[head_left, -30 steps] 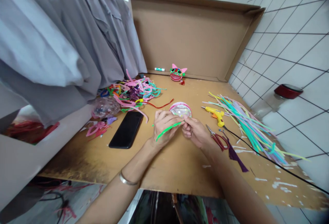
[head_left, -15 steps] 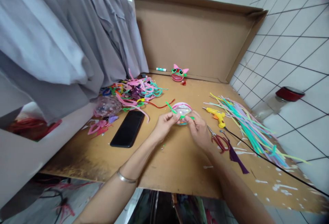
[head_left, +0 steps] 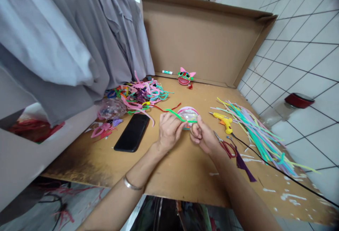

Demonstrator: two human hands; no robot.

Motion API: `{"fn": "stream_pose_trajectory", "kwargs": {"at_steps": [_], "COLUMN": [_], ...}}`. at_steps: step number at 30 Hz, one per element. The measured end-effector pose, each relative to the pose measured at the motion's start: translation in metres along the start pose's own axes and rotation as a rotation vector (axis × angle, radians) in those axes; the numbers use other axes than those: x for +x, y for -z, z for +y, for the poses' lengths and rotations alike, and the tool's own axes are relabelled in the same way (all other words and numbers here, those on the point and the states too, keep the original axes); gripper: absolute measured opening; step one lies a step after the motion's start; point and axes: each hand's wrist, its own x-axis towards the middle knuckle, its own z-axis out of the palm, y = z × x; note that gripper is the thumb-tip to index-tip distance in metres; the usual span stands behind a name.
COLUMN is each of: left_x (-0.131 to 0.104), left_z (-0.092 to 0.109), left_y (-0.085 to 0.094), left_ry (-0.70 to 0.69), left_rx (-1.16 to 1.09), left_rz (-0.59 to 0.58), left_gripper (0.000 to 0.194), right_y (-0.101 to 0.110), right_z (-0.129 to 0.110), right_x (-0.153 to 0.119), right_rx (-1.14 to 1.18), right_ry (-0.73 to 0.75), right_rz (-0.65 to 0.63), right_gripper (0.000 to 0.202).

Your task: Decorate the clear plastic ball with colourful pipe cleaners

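A bent green pipe cleaner (head_left: pixel 175 113) stretches between my two hands. My left hand (head_left: pixel 169 129) has its fingers curled and pinches the stem near its bend, with one end sticking out to the upper left. With thumb and bent forefinger, my right hand (head_left: pixel 202 134) grips the other end. Just behind the fingers lies a round, clear piece with a pink rim (head_left: pixel 188 108), partly covered by the hands and the stem. Red-handled scissors (head_left: pixel 228 147) and a purple tassel (head_left: pixel 244 165) lie right of my right hand. A black phone (head_left: pixel 131 132) is left of my left hand.
A yellow glue gun (head_left: pixel 224 120) with a black cord and a bundle of pastel pipe cleaners (head_left: pixel 261 137) lie at the right. Tangled pipe cleaners (head_left: pixel 145 93) are heaped at the left. A finished-looking animal face (head_left: pixel 184 77) and a glue stick (head_left: pixel 167 72) stand by the cardboard wall.
My left hand has turned over and closed further round the green pipe cleaner, whose free end now points more to the left. My right hand's fingers have curled in.
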Motion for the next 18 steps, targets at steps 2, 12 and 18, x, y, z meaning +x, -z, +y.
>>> {"fn": "stream_pose_trajectory", "kwargs": {"at_steps": [2,12,18], "left_x": [-0.0004,-0.0021,0.0008], "left_z": [0.0008,0.0086,0.0097], "left_y": [0.0005,-0.0025,-0.0081], "left_ry": [-0.119,0.113,0.745], "left_rx": [0.063,-0.176,-0.832], "left_rz": [0.017,-0.106,-0.306], "left_gripper": [0.016,0.023,0.042], "right_y": [-0.0019,0.0008,0.0012], "right_z": [-0.0018,0.0009,-0.0012], "right_x": [-0.0012,0.0013,-0.0037], "right_rx": [0.068,-0.172,-0.76], "right_ry": [-0.077,0.181,0.569], "right_rz": [-0.048,0.123,0.226], "right_gripper": [0.066,0.051,0.038]}}
